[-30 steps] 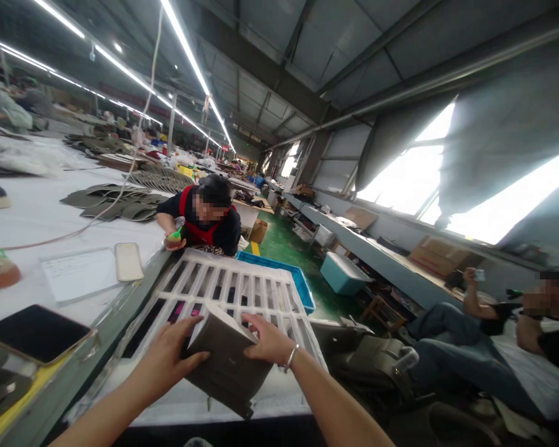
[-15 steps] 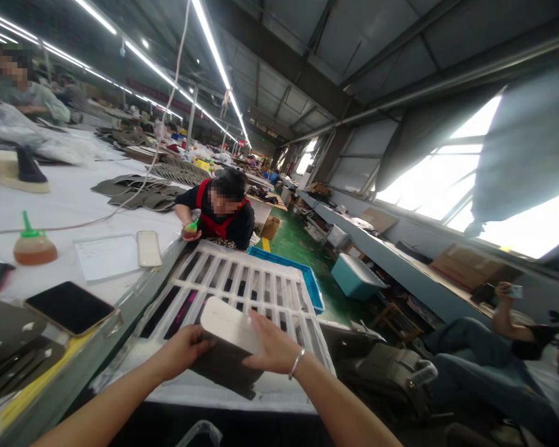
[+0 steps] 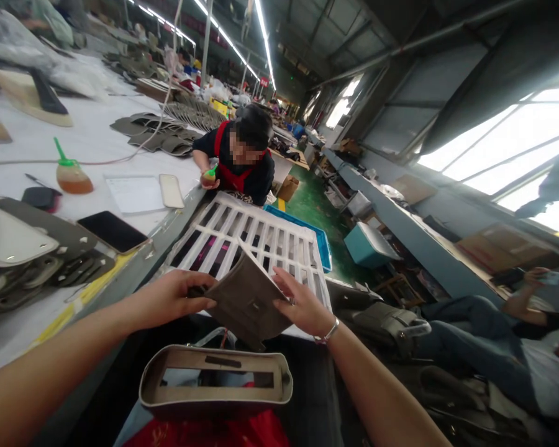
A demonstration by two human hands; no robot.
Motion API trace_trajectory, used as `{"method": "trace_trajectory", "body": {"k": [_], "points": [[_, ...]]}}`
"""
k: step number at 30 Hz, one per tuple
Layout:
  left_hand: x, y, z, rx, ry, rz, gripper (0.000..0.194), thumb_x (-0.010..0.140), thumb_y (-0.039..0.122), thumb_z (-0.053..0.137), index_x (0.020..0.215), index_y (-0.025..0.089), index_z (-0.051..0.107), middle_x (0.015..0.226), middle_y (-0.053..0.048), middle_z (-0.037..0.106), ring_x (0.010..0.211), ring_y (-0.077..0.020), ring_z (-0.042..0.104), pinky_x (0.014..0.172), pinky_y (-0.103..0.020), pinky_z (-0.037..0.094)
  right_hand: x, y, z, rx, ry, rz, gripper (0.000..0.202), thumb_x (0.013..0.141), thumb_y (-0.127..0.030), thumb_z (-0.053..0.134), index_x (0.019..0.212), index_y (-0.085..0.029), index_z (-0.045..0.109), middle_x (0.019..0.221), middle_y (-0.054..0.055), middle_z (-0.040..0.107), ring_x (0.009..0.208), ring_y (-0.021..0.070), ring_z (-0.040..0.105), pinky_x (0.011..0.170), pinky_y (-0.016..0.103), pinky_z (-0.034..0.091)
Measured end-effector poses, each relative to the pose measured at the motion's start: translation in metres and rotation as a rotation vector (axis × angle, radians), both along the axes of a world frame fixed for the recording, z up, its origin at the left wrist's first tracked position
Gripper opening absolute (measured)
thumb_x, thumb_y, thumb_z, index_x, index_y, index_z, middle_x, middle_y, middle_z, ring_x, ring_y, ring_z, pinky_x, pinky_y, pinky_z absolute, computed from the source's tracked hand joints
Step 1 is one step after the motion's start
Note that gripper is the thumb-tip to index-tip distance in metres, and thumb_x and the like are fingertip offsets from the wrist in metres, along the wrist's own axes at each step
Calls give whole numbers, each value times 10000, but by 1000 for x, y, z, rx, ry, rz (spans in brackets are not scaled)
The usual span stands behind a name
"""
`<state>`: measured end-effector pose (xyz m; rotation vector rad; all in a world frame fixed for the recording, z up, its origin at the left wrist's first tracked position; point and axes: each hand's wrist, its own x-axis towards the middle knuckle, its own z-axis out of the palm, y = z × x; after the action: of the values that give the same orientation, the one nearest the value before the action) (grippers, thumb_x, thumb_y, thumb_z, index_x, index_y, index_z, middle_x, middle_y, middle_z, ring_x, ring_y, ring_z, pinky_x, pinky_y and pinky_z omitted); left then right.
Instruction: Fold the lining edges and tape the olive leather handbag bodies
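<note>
Fingers (image 3: 198, 279) bent astride the brown piece (image 3: 249, 301)

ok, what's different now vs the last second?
Brown piece was turned: half a second ago its pale side showed broadly; now that side is mostly hidden and the brown face shows. The view has tipped down, bringing a pale-rimmed frame into sight. Nothing let go: left hand and right hand keep hold. Dark phone lies where it did.
</note>
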<state>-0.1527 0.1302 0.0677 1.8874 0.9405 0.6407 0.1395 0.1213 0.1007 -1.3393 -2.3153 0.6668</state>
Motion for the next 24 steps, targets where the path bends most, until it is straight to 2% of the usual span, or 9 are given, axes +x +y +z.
{"method": "trace_trajectory", "body": {"k": [4,9,13,16,20,24], "points": [[-5,-34,7,119,45,-17,245,822,348,504,969,184,611,908,-21,639,828,-163,581,750,-238,444,-3,-31,0,15,19,15,661,757,-157,537,1357,-187,263,1256,100,498,1135,202,490,974,403,404],[-12,-72,14,386,124,84,195,852,323,478,943,191,589,840,-12,617,785,-134,578,693,-203,438,-11,-62,8,122,-11,16,648,769,-167,526,1357,-197,255,1312,109,438,1175,215,453,987,412,406],[-22,-93,22,573,154,98,145,864,283,474,945,206,567,837,-2,608,770,-118,577,675,-178,436,-16,-80,14,186,-12,35,681,765,-168,531,1370,-207,221,1329,94,416,1190,205,433,1004,384,398],[-27,-101,24,656,159,83,130,870,253,469,965,216,549,852,-3,605,770,-113,576,677,-170,434,-20,-88,7,246,-31,72,692,751,-170,535,1367,-182,220,1353,104,380,1230,215,379,1038,392,355],[-26,-104,10,658,201,86,155,886,271,436,932,203,568,828,-20,607,753,-124,574,671,-190,428,-22,-90,-19,272,-60,76,659,747,-157,499,1352,-142,239,1344,126,378,1248,211,345,1055,391,327],[-18,-102,-17,564,274,69,211,897,264,397,948,191,589,821,-27,606,738,-127,554,669,-219,401,-19,-90,-45,251,-145,111,671,724,-169,481,1342,-66,240,1329,175,379,1252,230,328,1054,415,316]]}}
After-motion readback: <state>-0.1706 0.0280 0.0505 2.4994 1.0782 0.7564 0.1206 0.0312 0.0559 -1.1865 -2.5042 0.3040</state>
